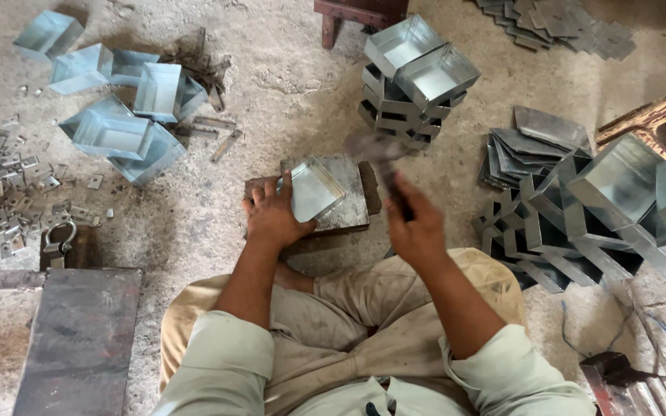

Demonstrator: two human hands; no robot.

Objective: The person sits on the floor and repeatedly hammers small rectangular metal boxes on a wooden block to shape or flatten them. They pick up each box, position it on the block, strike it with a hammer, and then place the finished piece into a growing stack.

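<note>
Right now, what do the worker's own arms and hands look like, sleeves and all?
Both forearms are bare. The left hand and right hand wear no gloves, and no rings or watch show. Pale greenish-grey shirt sleeves are rolled up to about the elbows, looking dusty and creased.

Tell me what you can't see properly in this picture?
- Hammer, head view: its head is blurred by motion, so its shape is unclear.
- Right hand: its grip on the handle is smeared too.
- Box: the left hand hides its near edge.
- Small metal bits at the left: too small to tell apart.
- Metal stack: cut off by the top edge.
</note>
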